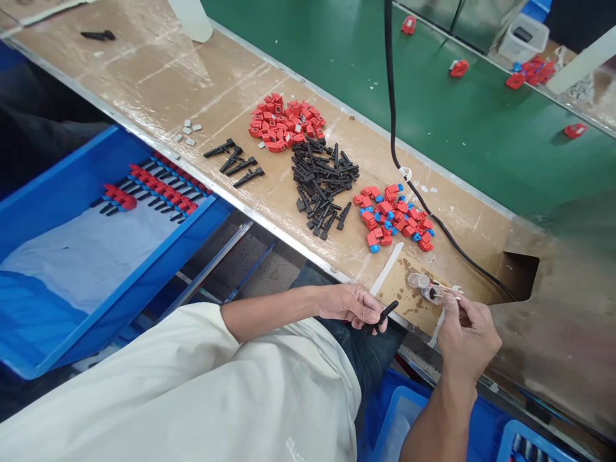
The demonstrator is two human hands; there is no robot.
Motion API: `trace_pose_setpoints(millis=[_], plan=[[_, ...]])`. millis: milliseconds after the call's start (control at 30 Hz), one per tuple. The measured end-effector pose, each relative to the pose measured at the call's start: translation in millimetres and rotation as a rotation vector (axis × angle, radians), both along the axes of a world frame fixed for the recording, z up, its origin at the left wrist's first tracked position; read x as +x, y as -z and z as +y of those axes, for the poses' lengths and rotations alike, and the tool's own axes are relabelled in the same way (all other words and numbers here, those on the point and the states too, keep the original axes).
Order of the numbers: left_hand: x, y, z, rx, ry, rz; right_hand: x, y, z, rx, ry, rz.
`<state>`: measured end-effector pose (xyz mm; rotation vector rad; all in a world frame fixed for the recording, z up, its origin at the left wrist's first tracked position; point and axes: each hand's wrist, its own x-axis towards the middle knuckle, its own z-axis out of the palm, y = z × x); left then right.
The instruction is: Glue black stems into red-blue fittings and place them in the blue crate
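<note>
Fingers of the left hand [350, 303] closed on a black part [386, 313], held just outside the tabletop's [158, 77] near edge; fingers of the right hand [469, 330] pinched at a thin pale stick [443, 287]. The stick lies at two small clear containers [418, 280] near the tabletop's right end; whether its tip enters one cannot be told. Farther from the hands, a pile of red-and-blue pieces [392, 217] adjoins a heap of black parts [320, 179], with red pieces [283, 122] touching the latter on the far-edge side. Four separate black parts [243, 165] and small pale pieces [187, 130] lie toward the near edge. Outside that edge, a blue bin [129, 290] contains rows of red-topped pieces [161, 187].
</note>
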<state>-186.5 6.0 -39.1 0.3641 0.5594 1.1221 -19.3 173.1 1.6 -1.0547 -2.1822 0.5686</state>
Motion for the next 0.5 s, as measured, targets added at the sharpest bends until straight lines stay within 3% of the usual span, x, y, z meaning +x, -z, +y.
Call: trace_pose_setpoints(millis=[167,333,500], plan=[[3.0,2.1,0.6,-0.086,-0.080,-0.064,1.7,4.5,0.7,0.014,-0.028,0.027],[7.8,4.1,4.8,-0.133,-0.227,-0.123,5.8,-0.4,-7.9,-0.041,0.088,0.237],[14.7,11.4,10.0,-0.130,-0.194,-0.115,7.5,1.6,-16.1,-0.077,0.126,0.251]])
